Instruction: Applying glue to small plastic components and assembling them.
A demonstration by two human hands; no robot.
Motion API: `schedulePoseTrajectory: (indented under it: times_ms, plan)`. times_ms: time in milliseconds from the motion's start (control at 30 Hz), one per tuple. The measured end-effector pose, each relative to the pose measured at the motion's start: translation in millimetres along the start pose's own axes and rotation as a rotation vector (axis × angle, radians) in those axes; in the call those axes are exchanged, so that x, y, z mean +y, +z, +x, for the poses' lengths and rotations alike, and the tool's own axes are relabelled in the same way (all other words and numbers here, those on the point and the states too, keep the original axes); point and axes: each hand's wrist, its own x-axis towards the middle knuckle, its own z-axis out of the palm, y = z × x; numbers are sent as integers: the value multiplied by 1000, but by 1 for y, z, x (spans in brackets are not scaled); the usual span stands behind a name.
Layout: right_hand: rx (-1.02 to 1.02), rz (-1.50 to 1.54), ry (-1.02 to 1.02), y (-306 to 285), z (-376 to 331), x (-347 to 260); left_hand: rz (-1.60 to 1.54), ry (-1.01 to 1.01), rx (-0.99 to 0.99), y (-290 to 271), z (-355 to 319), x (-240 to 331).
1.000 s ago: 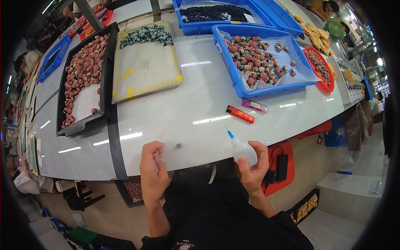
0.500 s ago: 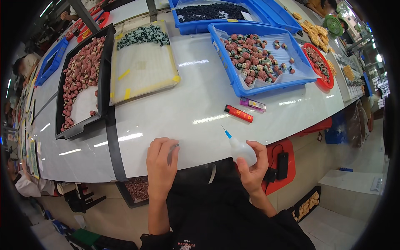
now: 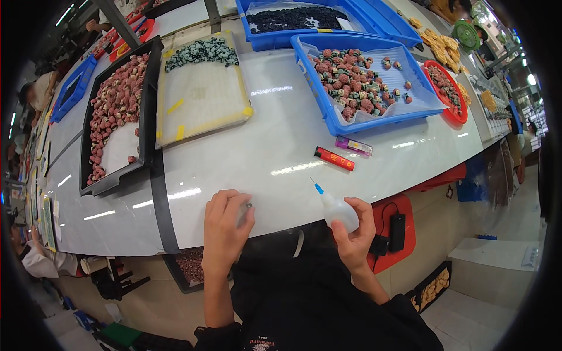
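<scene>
Packages in view: white squeeze bottle (image 3: 338, 210) with a blue nozzle tip, held in the right hand (image 3: 355, 234), nozzle tilted up and left. Flat red rectangular pack (image 3: 334, 158) lies on the white surface (image 3: 263, 152) just beyond that hand, slanted. Purple rectangular pack (image 3: 353, 145) lies just past the red one, close beside it, not clearly touching. White label with a yellow strip (image 3: 338, 26) sits at the rim of the far blue bin (image 3: 281, 38), well beyond both hands. No screens or signs are readable as such.
</scene>
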Motion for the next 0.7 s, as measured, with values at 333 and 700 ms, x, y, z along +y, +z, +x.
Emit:
schedulePoseTrajectory:
  times_ms: [333,700]
  plan:
    - [10,8,32,-1,0,1,58,54,14,-1,2,2]
    - [-9,3,-9,-4,-2,3,-638,-197,50,-14,-19,-10]
